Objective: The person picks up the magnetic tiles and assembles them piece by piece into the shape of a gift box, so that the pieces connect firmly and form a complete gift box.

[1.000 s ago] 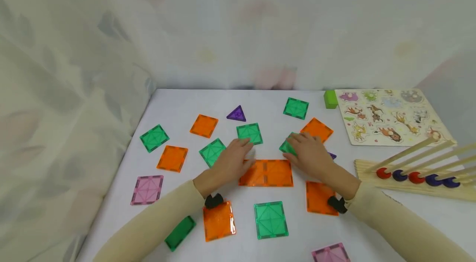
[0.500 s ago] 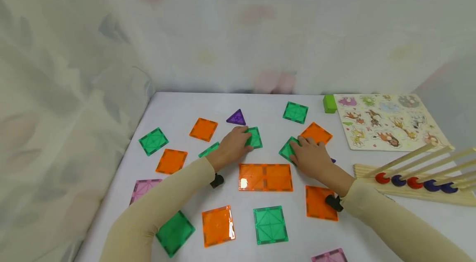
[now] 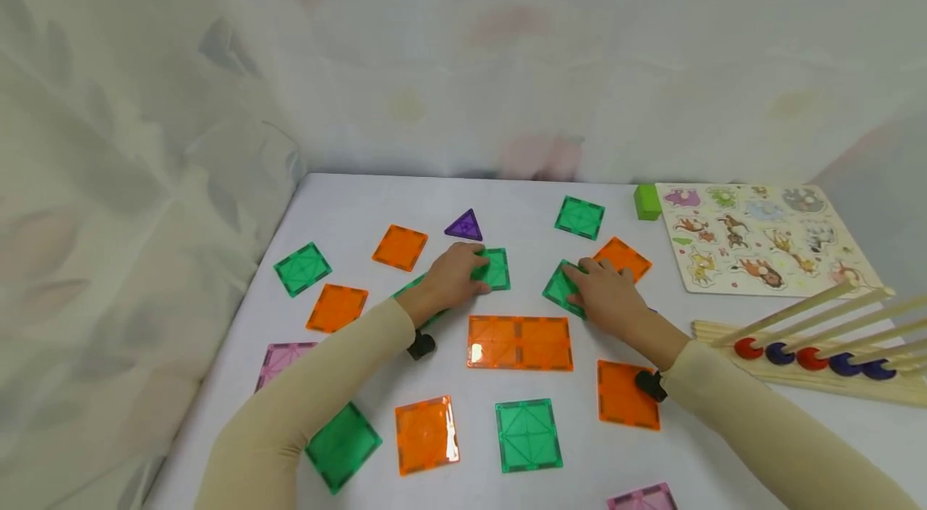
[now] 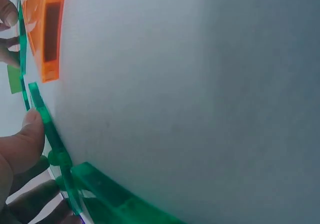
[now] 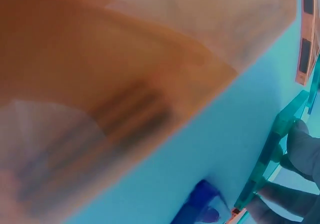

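My left hand (image 3: 452,277) pinches the left side of a translucent green square magnetic tile (image 3: 497,269). The left wrist view shows the thumb (image 4: 34,131) on one side of that tile and fingers behind it. Right of it, my right hand (image 3: 610,297) holds the right side of a second green tile (image 3: 559,289), turned at an angle. Its thumb (image 5: 302,139) presses the tile's edge in the right wrist view, with fingers showing through beyond. Two orange square tiles (image 3: 519,343) lie joined edge to edge between and nearer than the hands. Another green tile (image 3: 434,317) is partly hidden under my left wrist.
Loose orange, green and pink tiles lie around the white table (image 3: 348,196), with a purple triangle (image 3: 465,226) at the back. On the right are a green block (image 3: 647,203), an animal puzzle board (image 3: 760,236) and a wooden peg rack (image 3: 811,365) with red and blue discs.
My left hand has moved back and left from beside the orange pair to take hold of the green tile. My right hand has shifted slightly, uncovering more of its green tile.
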A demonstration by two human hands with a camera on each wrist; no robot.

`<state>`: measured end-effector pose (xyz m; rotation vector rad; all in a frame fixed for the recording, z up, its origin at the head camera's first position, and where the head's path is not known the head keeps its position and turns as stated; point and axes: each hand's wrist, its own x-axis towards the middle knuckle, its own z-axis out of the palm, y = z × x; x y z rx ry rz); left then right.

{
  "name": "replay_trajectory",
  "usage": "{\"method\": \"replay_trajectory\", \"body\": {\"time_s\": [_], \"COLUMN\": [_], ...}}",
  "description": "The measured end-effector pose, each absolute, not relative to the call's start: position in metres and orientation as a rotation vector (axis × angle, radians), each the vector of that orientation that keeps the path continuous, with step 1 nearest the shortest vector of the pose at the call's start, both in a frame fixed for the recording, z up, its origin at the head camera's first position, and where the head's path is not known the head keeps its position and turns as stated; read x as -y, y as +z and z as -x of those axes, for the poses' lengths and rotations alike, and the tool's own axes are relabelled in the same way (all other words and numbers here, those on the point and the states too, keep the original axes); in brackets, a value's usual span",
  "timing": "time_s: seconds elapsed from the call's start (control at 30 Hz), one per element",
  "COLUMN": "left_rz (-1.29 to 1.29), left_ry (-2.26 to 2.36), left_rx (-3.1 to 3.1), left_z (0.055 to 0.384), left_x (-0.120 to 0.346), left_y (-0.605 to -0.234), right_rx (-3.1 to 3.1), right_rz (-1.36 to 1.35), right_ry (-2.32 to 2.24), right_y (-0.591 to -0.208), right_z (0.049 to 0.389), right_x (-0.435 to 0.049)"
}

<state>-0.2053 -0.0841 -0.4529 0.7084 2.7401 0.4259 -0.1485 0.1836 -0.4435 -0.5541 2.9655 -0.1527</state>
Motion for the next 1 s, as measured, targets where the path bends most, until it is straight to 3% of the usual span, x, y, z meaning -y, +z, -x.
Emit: {"method": "replay_trajectory", "body": {"time_s": [0.5, 1.0], "left_rz": [-0.759, -0.843], "left_ry": [0.459, 0.384], "left_rx": [-2.719, -2.603], "left_z": [0.198, 0.182], "left_x": [0.086, 0.088], "left_y": [-0.451, -0.45], "right_rx": [-2.906, -2.735], "right_rz": [0.74, 0.802], "right_ry": [-0.311, -0.255], "right_y": [-0.449, -0.447], "right_z": [0.169, 0.161], "right_x": [-0.172, -0.151]}}
